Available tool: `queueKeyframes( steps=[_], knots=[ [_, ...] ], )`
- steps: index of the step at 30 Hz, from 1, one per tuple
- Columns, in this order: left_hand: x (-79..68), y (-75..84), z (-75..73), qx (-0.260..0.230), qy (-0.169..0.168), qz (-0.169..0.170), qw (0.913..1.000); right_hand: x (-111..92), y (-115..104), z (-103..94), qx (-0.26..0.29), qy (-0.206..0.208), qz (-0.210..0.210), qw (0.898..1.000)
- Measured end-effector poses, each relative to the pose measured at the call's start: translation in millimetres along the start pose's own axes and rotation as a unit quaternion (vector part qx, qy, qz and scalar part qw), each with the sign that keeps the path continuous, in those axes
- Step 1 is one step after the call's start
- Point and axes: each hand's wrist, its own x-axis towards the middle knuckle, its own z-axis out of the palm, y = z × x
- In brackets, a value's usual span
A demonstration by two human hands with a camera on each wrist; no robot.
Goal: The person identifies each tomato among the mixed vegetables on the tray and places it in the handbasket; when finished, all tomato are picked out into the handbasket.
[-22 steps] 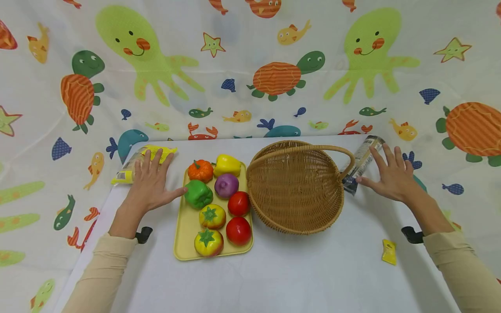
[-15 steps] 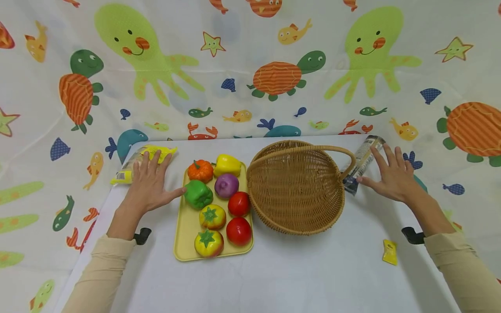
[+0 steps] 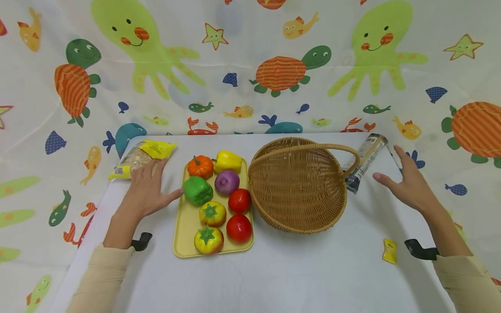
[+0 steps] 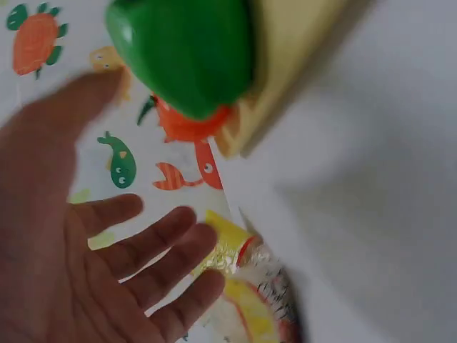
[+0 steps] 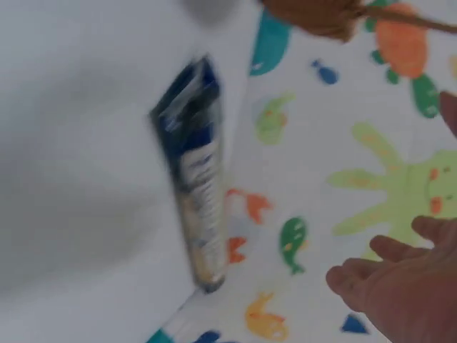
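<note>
My left hand (image 3: 144,193) is open over the table's left side, fingers overlapping the near edge of a yellow and clear packet (image 3: 137,158) in the head view. Its thumb reaches to the green bell pepper (image 3: 198,190) on a yellow tray (image 3: 184,243). In the left wrist view nothing lies in the palm. My right hand (image 3: 412,187), also holding nothing, is spread at the right beside a long, slim packet (image 3: 365,158) with a dark end. The right wrist view shows that packet (image 5: 196,186) apart from the fingers. Between the hands stands a wicker basket (image 3: 297,195).
The tray also bears a small orange pumpkin (image 3: 200,167), a yellow pepper (image 3: 228,162), a purple onion (image 3: 227,181), red tomatoes (image 3: 239,228) and yellow-red fruits (image 3: 209,240). A small yellow sachet (image 3: 389,251) lies front right. A sea-animal cloth (image 3: 250,56) hangs behind.
My right hand has drawn back right from the slim packet and turned more edge-on. The left hand has slid slightly nearer me, uncovering more of the yellow packet. The head view has tilted down a little.
</note>
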Motion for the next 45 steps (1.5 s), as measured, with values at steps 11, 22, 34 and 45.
queueKeyframes(
  steps=[11,22,34,45],
  knots=[
    [-36.2,10.9,43.2,-0.234,-0.025,-0.098,0.967,-90.2,-116.8,4.6,0.378,0.137,-0.241,0.884],
    [-39.5,4.3,70.5,-0.267,0.011,-0.095,0.9589,-140.9,-206.2,105.8,0.35,-0.15,-0.298,0.876],
    [-40.9,-1.5,79.9,-0.295,0.025,-0.094,0.9507,-116.7,-221.8,232.4,0.296,-0.114,-0.184,0.93],
    [-41.0,-3.4,81.4,-0.298,0.027,-0.096,0.9494,-96.0,-218.8,262.2,0.252,-0.098,-0.103,0.957]
  ],
)
